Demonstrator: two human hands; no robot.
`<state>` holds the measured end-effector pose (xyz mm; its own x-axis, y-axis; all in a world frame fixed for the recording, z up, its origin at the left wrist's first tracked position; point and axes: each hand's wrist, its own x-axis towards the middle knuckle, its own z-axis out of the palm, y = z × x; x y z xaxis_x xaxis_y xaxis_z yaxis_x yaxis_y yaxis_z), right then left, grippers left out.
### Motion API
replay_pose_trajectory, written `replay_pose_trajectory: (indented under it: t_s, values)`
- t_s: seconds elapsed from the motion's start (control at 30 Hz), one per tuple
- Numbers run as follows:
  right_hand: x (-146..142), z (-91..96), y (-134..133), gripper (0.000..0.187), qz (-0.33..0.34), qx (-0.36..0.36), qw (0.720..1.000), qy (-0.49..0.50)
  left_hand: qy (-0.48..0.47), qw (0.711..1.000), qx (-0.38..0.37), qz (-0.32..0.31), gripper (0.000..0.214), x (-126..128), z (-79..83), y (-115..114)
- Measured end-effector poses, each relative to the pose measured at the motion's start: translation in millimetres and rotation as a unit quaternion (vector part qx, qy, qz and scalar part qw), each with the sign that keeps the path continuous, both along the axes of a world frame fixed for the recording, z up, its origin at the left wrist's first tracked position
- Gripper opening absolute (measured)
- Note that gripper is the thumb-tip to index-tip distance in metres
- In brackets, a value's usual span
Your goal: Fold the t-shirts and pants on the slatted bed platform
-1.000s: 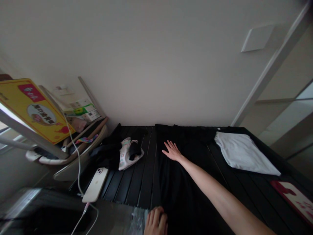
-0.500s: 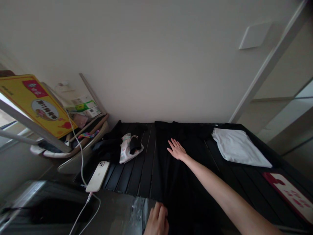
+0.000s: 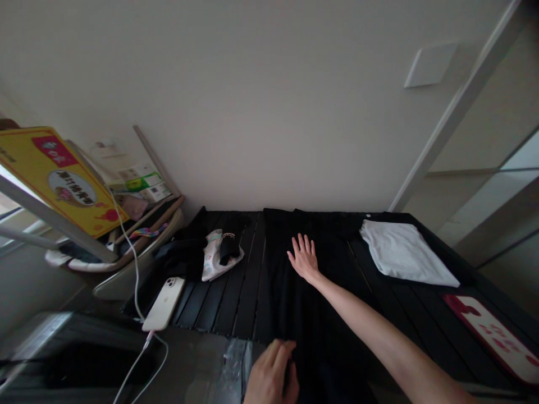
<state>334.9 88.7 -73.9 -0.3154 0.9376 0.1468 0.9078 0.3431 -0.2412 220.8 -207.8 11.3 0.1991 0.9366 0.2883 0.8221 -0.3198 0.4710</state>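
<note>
one black fabric garment [image 3: 288, 294] lies on the black slatted bench [image 3: 225, 306]; the right hand [image 3: 304, 258] rests open on its far part; the left hand [image 3: 272, 374] curls at its near end, its grip impossible to tell; it should handle soft and light, best held by its edges; one folded white cloth [image 3: 406, 252] lies right, one white flat smartphone [image 3: 164, 303] left

matt black cloth [image 3: 332, 252], softly creased

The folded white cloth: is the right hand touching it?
Apart. The head view shows black fabric between the right hand and the folded white cloth.
</note>
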Motion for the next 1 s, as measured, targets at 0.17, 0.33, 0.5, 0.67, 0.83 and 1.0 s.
replay_pose_trajectory:
  t_s: [0.17,0.33,0.5,0.67,0.83,1.0]
  values:
    - [5.1,-2.2,-5.7,0.065,-0.155,0.018,0.987,0.043,-0.007,0.999,-0.017,0.036,0.041,12.9,1.5,65.6]
    - [20.9,-4.5,14.7,0.049,-0.128,-0.013,0.991,0.038,0.066,0.996,-0.062,0.014,0.057,31.2,-43.5,106.8]
    - [62.4,8.9,51.5,0.045,-0.176,0.004,0.983,0.046,0.122,0.991,-0.056,0.005,0.072,33.5,-64.5,102.7]
    - [121.7,17.1,96.8,0.058,-0.325,0.012,0.944,0.065,0.143,0.989,-0.044,0.000,0.075,22.3,-60.5,95.1]
    - [159.3,12.3,128.5,0.056,-0.356,-0.040,0.929,0.095,0.169,0.985,-0.024,0.004,0.081,9.3,-75.8,99.9]
    - [159.1,17.2,135.5,0.044,-0.363,-0.020,0.923,0.126,0.187,0.982,-0.002,-0.008,0.086,4.5,-90.7,105.1]
